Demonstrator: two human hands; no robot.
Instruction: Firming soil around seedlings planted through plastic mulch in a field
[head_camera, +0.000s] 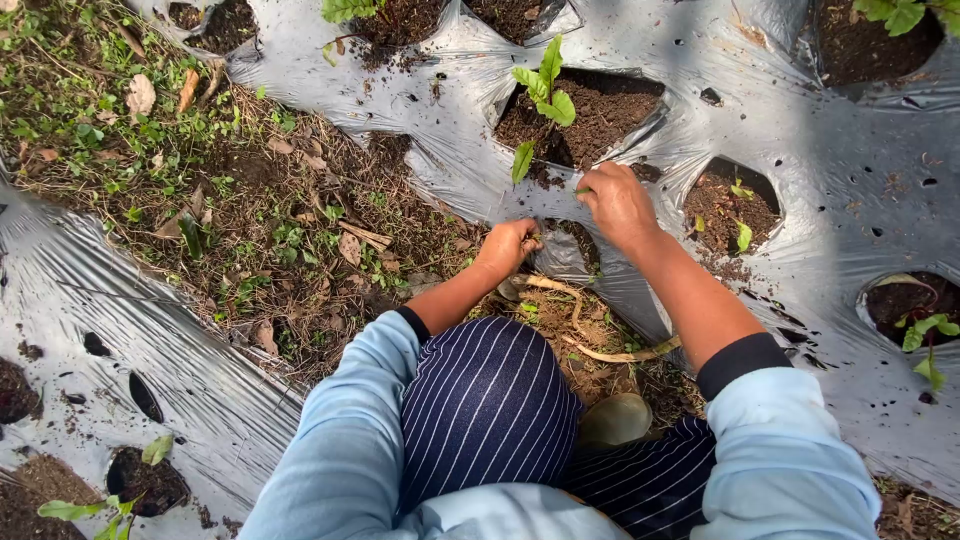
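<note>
Silver plastic mulch sheet covers the bed beyond both hands; a leafy seedling stands in the soil hole just above the right hand. Judged step: weeding at the sheet edge. Left hand is closed around small stems; right hand pinches a green sprig, which looks to need a firm pull.

Bare ground strewn with dry leaves, weeds and pale roots runs between two sheets of silver plastic mulch, whose cut holes hold dark soil and small green seedlings.
</note>
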